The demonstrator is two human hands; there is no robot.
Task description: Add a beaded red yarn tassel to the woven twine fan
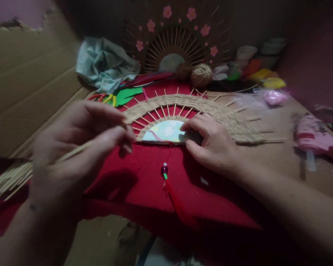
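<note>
A half-round fan [180, 99] of woven twine over thin wooden sticks lies on red cloth. Its pale blue centre [166, 130] carries a white flower shape. My right hand [211, 142] rests on that centre's right end, thumb at the straight lower edge and fingers curled over the upper rim, gripping the fan. My left hand [83, 147], raised at the left and slightly blurred, pinches a thin wooden stick [77, 150] that crosses the palm. From the fan's lower edge hangs a red tassel [179, 203] with beads [164, 169] on a red thread.
Loose sticks [9, 181] lie at the left. Behind are a light blue cloth [104, 64], a ball of twine [202, 75] and a larger flowered fan [179, 35]. A pink glue gun [312, 135] lies right. Cardboard [30, 70] walls the left side.
</note>
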